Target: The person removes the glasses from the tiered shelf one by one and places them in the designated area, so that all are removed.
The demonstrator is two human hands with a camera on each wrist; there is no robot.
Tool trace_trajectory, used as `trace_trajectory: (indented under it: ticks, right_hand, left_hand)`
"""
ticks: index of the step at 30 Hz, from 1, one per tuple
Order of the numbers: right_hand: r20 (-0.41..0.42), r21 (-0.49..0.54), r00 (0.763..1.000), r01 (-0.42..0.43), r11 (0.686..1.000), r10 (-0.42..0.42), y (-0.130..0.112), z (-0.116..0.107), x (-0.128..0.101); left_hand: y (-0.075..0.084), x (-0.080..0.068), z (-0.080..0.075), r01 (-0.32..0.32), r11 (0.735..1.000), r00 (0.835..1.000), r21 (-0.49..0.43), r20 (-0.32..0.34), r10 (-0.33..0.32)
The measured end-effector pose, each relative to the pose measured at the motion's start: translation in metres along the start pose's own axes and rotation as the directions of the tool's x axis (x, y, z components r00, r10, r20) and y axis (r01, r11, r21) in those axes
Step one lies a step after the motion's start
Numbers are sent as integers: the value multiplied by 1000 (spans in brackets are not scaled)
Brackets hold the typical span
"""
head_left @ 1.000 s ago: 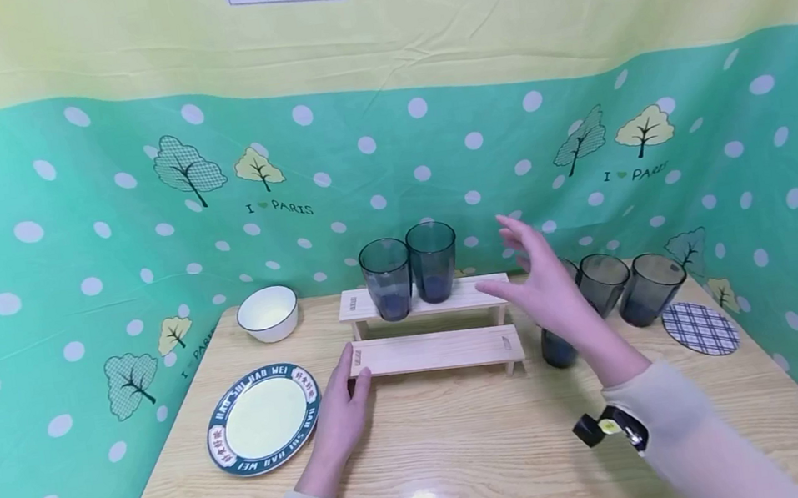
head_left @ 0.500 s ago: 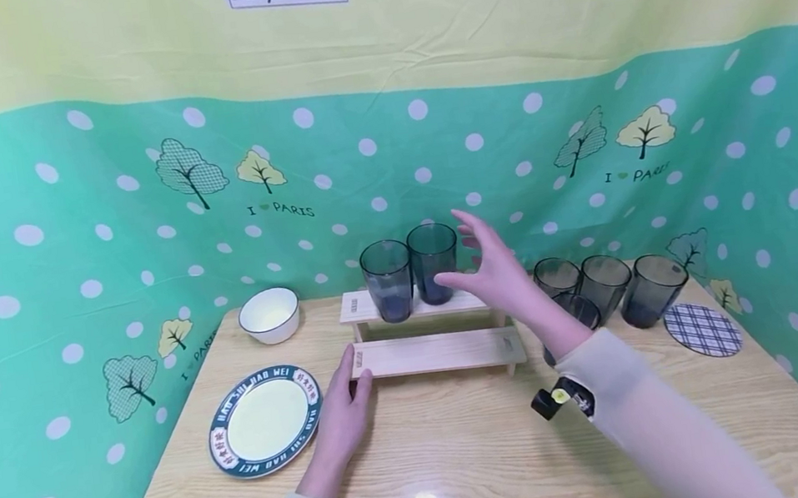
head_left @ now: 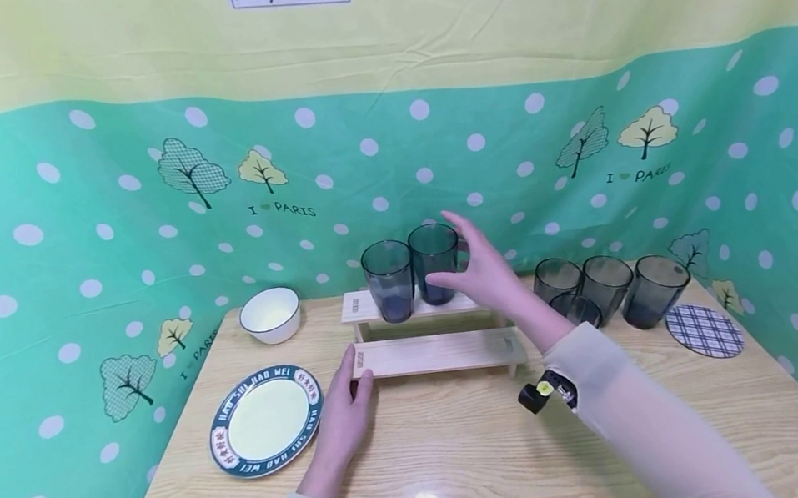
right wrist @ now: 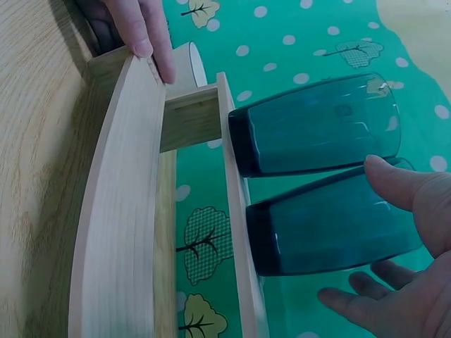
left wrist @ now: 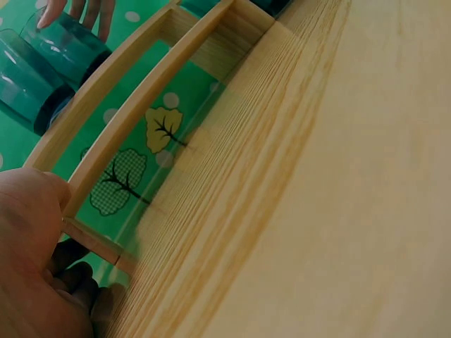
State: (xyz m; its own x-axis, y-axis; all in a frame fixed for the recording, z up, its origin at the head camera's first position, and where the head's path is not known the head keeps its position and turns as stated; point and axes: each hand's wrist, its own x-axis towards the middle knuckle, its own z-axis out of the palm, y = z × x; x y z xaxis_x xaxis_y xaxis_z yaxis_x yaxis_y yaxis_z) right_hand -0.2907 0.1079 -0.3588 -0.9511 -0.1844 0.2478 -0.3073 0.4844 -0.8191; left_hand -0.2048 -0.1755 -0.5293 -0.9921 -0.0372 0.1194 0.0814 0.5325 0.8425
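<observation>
A two-step wooden display shelf (head_left: 435, 352) stands mid-table. My left hand (head_left: 345, 412) grips the left end of its lower step, thumb on top and fingers curled round the side in the left wrist view. Two dark blue-tinted glasses stand upright, side by side, on the upper step: a left glass (head_left: 391, 288) and a right glass (head_left: 432, 255). My right hand (head_left: 487, 273) is at the right glass, thumb in front and fingers spread behind. In the right wrist view, a gap shows between those fingers (right wrist: 352, 304) and the right glass.
Several similar tinted glasses (head_left: 606, 285) stand at the table's right, one partly hidden by my right forearm. Beside them lies a checked round coaster (head_left: 705, 331). On the left are a white bowl (head_left: 271, 316) and a blue-rimmed plate (head_left: 267, 422). A polka-dot cloth (head_left: 476, 142) hangs behind.
My right hand has moved left from beside the shelf's right end to around the right glass. The left hand keeps its place on the shelf, and the two glasses stand where they were.
</observation>
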Motion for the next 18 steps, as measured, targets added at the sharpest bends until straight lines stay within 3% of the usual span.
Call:
trace_trajectory:
  ticks: [18]
  right_hand:
    - [0, -9, 1000, -28, 1000, 28, 2, 5, 2]
  left_hand:
    - [-1, 1, 1, -6, 1000, 1000, 11, -4, 6]
